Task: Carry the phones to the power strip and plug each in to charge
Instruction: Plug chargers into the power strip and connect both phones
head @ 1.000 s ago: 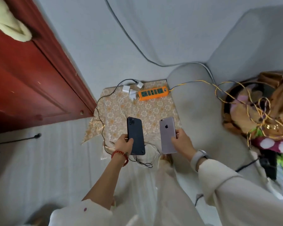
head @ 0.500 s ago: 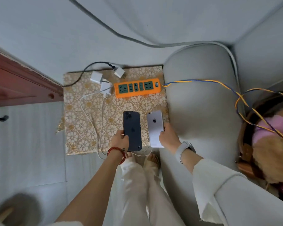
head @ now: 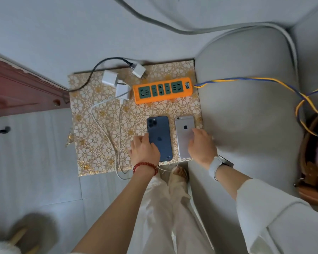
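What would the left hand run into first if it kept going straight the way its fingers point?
Ahead of the left hand, probably the orange power strip, near its left end; only patterned mat lies between, though height is unclear.
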Demonstrator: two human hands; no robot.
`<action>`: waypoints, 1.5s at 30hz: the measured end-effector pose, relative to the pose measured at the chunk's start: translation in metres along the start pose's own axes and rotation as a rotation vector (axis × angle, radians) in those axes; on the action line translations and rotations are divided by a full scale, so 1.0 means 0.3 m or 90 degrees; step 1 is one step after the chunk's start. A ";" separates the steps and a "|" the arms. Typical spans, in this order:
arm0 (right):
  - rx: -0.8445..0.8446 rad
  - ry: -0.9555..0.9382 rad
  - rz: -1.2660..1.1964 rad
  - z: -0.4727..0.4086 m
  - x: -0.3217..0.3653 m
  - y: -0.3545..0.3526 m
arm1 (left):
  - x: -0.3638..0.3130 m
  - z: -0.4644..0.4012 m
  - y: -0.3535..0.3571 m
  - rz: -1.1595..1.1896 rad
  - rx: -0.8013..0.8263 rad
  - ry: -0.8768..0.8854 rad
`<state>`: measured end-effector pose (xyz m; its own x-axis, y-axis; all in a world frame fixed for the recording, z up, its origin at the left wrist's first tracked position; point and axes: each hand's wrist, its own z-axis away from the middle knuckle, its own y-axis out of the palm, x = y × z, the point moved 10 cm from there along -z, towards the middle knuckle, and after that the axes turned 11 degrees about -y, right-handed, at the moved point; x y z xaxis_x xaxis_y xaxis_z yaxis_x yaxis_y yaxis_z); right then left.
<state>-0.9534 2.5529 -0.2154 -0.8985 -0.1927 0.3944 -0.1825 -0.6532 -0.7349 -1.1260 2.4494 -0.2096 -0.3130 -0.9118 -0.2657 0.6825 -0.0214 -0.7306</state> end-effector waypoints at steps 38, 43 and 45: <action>-0.060 0.077 -0.485 -0.200 0.431 -0.175 | 0.018 0.058 -0.465 0.074 -0.066 0.411; -0.156 0.025 -0.305 -0.207 0.267 -0.349 | -0.020 0.032 -0.373 0.077 -0.003 0.372; -0.152 0.009 -0.273 -0.216 0.223 -0.379 | -0.031 0.025 -0.354 0.101 -0.003 0.340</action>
<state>-1.0187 2.6618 -0.1413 -0.7276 0.0682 0.6826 -0.6220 -0.4853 -0.6145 -1.1907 2.4571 -0.1249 -0.4987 -0.5687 -0.6541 0.7461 0.1025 -0.6579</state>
